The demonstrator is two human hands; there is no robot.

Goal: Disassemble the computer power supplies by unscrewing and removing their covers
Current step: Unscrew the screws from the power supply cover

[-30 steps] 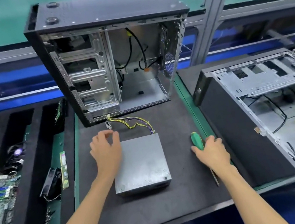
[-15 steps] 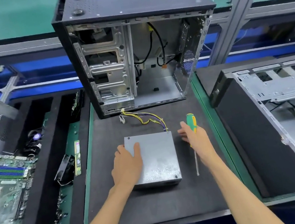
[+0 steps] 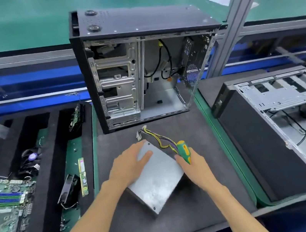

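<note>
Fingers (image 3: 144,156) flat atop power supply (image 3: 156,178); right hand (image 3: 193,162) grips screwdriver (image 3: 184,151).

power supply (image 3: 155,178) now turned diagonal

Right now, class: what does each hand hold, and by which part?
The right hand grips the screwdriver by its green-and-yellow handle. The left hand holds nothing; it rests flat on the power supply near its far corner.

I can read no text, brand or number anywhere in front of me. The stickers on the memory stick (image 3: 83,176) by my left arm are too blurred to read, as are the markings on the motherboard (image 3: 0,204).
</note>
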